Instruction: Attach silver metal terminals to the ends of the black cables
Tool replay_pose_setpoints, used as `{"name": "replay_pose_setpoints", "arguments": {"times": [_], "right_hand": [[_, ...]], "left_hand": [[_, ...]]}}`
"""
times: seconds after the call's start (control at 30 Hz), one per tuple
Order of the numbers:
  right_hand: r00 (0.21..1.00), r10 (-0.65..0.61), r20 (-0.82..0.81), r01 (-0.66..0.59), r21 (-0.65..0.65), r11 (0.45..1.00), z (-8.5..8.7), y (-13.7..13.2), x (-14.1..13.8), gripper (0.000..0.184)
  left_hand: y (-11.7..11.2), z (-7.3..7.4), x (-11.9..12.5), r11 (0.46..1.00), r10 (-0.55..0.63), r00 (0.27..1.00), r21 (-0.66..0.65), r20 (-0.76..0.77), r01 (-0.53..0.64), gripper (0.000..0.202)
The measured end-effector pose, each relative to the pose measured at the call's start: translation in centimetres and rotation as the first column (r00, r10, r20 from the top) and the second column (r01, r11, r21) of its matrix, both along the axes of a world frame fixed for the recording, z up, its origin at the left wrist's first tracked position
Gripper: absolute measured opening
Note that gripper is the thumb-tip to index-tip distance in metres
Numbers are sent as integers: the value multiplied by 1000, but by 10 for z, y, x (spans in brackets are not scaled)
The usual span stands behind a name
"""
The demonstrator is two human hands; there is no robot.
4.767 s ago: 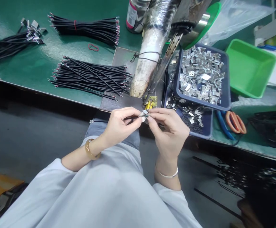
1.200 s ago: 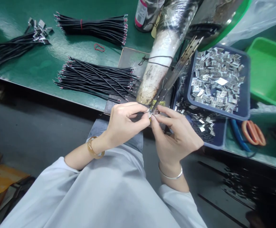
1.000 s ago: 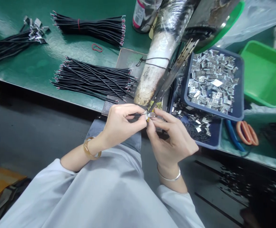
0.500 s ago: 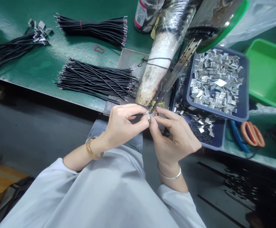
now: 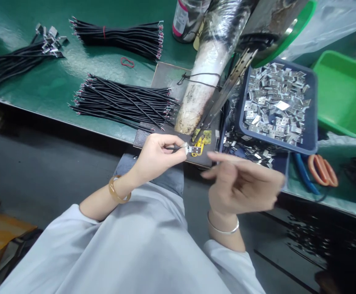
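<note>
Pinched between the thumb and fingers of my left hand (image 5: 164, 154) is a black cable with a small metal plug (image 5: 195, 150) at its end, pointing right. Part of the cable is hidden by the fingers. The plug is over a yellow piece (image 5: 200, 143) on a dark board (image 5: 165, 75), just below the tip of a slim dark metal rod with a perforated sleeve (image 5: 223, 92). My right hand (image 5: 245, 183) hangs apart to the right, blurred, its index finger stretched out and nothing visible in it. Black cables with stripped ends (image 5: 125, 102) lie at the left of the board.
A tied cable bundle (image 5: 119, 38) and a red rubber band (image 5: 127, 62) lie behind. Cables with metal ends (image 5: 15, 61) are far left. A plastic-wrapped white tube (image 5: 200, 73) slants overhead. At right are a blue tray of metal parts (image 5: 311, 134), a green bin (image 5: 345, 94) and orange-handled tool (image 5: 323, 171).
My right hand has let go of the metal plug and moved right and down, away from my left hand. My left hand keeps hold of the cable, the plug now exposed.
</note>
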State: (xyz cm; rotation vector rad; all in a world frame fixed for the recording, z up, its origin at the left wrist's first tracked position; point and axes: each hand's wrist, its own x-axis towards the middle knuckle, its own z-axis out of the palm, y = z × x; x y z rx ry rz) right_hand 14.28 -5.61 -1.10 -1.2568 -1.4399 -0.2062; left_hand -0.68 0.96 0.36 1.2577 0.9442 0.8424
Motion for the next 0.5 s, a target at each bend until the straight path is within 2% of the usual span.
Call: {"name": "replay_pose_setpoints", "arguments": {"times": [0.07, 0.13, 0.17, 0.23, 0.33, 0.5], "right_hand": [[998, -25, -63, 38, 212, 976, -1, 3, 7, 3], [996, -50, -72, 70, 318, 945, 0, 6, 12, 17], [995, -64, -70, 82, 306, 948, 1, 6, 13, 23], [995, -72, -69, 84, 192, 978, 2, 4, 13, 27], [993, -62, -96, 67, 54, 996, 0, -1, 11, 22], [993, -69, -97, 76, 72, 994, -9, -5, 14, 16]], "left_hand": [[0, 0, 0, 1000, 17, 1000, -13, 12, -17, 12], [1, -1, 1, 1000, 30, 999, -10, 14, -30, 12], [0, -1, 1, 999, 34, 999, -5, 10, -34, 12], [0, -1, 3, 999, 48, 999, 11, 1, -48, 12], [-1, 1, 5, 997, 68, 998, 38, 2, -68, 13], [-2, 5, 7, 997, 78, 997, 26, 15, -78, 12]]}}
